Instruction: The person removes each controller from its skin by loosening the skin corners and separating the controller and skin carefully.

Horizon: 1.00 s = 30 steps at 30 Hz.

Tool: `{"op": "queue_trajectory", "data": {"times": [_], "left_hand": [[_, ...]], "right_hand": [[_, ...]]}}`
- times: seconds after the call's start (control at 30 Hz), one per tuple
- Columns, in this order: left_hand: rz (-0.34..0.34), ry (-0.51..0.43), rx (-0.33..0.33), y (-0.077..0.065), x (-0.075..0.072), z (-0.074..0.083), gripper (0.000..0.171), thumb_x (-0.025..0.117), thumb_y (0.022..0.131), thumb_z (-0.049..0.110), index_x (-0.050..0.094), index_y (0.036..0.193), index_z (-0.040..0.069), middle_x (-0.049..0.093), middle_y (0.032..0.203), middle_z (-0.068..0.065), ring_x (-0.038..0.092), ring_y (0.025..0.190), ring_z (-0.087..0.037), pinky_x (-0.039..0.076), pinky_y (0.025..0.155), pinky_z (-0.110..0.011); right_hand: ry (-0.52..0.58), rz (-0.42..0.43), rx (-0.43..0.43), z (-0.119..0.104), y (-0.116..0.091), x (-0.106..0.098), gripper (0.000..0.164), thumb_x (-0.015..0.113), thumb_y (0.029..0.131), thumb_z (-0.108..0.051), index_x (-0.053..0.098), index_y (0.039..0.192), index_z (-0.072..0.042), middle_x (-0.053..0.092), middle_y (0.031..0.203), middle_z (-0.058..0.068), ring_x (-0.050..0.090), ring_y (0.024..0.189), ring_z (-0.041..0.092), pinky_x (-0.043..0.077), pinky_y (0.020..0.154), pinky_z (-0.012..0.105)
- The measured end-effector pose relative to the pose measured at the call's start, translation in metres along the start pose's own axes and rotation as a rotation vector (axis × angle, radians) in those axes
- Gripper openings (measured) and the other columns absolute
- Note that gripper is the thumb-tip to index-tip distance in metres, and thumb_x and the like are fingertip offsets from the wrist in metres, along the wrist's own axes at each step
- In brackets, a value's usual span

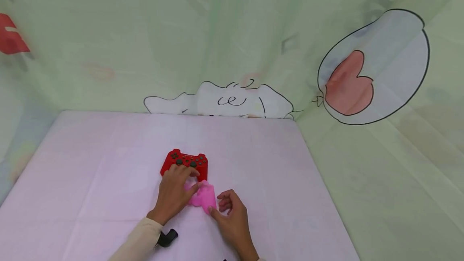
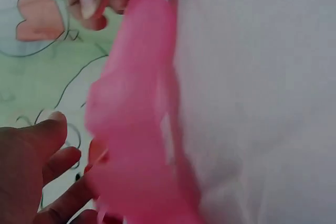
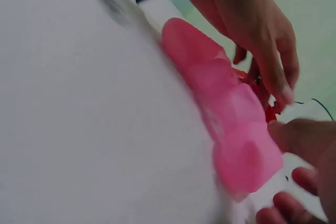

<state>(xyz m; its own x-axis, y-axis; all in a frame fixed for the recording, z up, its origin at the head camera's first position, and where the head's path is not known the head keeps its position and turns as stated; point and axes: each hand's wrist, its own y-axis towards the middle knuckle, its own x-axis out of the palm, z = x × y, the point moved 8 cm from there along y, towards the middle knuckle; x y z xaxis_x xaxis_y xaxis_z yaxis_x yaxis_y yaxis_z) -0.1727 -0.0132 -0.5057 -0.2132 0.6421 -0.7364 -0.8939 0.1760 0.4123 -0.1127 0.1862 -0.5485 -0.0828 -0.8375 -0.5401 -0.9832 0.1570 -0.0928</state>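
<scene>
A pink soft controller cover (image 1: 207, 197) lies on the table between the two hands, its lobed shape seen from the side in both wrist views. Just beyond it is a red game controller (image 1: 201, 167), partly hidden by my left hand (image 1: 175, 190). That hand arches over the controller's near side, its thumb by the cover and a gap between thumb and fingers. My right hand (image 1: 233, 218) touches the cover's right end with the thumb, while its other fingers bend loosely apart from it. In the right wrist view, the right thumb (image 3: 289, 135) rests against the pink cover (image 3: 247, 156).
A pale cloth covers the table (image 1: 108, 152). Behind it hangs a green curtain (image 1: 145, 31) with printed drawings, and more curtain stands to the right. A black strap-like piece (image 1: 168, 238) sits at my left wrist.
</scene>
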Motion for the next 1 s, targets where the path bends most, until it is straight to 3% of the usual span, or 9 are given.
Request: {"op": "queue_trajectory", "data": {"times": [0.2,0.33,0.5,0.63,0.8,1.0], "left_hand": [[0.05,-0.06,-0.104,-0.027,-0.038,-0.028,0.034,0.092,0.082,0.019,0.074,0.111,0.02,0.073,0.11,-0.002,0.059,0.102,-0.023,0.05,0.087,-0.045],[0.038,-0.103,-0.213,-0.047,-0.049,-0.048,0.034,0.091,0.082,0.013,0.071,0.109,0.02,0.07,0.106,-0.001,0.058,0.098,-0.019,0.051,0.083,-0.041],[-0.064,-0.213,-0.333,-0.061,-0.041,-0.062,0.031,0.085,0.088,0.006,0.068,0.108,0.022,0.066,0.101,0.005,0.061,0.09,-0.01,0.053,0.074,-0.026],[-0.121,-0.289,-0.36,-0.062,-0.032,-0.064,0.03,0.075,0.093,-0.002,0.068,0.107,0.022,0.068,0.099,0.007,0.061,0.084,-0.007,0.052,0.071,-0.022],[-0.193,-0.315,-0.384,-0.062,-0.028,-0.064,0.031,0.067,0.096,-0.004,0.067,0.107,0.025,0.07,0.095,0.007,0.058,0.081,-0.007,0.051,0.072,-0.022],[-0.229,-0.305,-0.437,-0.062,-0.024,-0.066,0.025,0.073,0.097,0.005,0.069,0.11,0.026,0.068,0.091,0.008,0.061,0.083,-0.01,0.053,0.075,-0.021]], "right_hand": [[-0.13,-0.095,-0.019,-0.013,0.011,0.009,0.033,0.085,0.09,-0.026,0.06,0.112,-0.022,0.067,0.106,-0.003,0.06,0.089,0.012,0.051,0.077,0.024],[-0.16,-0.199,-0.07,-0.022,0.015,0.015,0.022,0.078,0.096,-0.018,0.06,0.109,-0.021,0.067,0.108,0.0,0.059,0.088,0.013,0.05,0.074,0.023],[-0.16,-0.282,-0.118,-0.028,0.018,0.021,0.014,0.072,0.098,-0.013,0.064,0.104,-0.022,0.062,0.099,0.0,0.056,0.085,0.013,0.047,0.072,0.025],[-0.149,-0.279,-0.124,-0.027,0.02,0.016,0.014,0.072,0.097,-0.01,0.07,0.101,-0.023,0.062,0.094,-0.002,0.057,0.085,0.013,0.047,0.074,0.026],[-0.145,-0.23,-0.103,-0.026,0.021,0.01,0.013,0.075,0.095,-0.008,0.074,0.097,-0.021,0.063,0.092,0.001,0.057,0.083,0.015,0.046,0.071,0.026],[-0.146,-0.263,-0.088,-0.025,0.024,0.013,0.01,0.078,0.094,-0.012,0.074,0.097,-0.021,0.068,0.1,0.003,0.055,0.069,0.013,0.045,0.061,0.024]]}}
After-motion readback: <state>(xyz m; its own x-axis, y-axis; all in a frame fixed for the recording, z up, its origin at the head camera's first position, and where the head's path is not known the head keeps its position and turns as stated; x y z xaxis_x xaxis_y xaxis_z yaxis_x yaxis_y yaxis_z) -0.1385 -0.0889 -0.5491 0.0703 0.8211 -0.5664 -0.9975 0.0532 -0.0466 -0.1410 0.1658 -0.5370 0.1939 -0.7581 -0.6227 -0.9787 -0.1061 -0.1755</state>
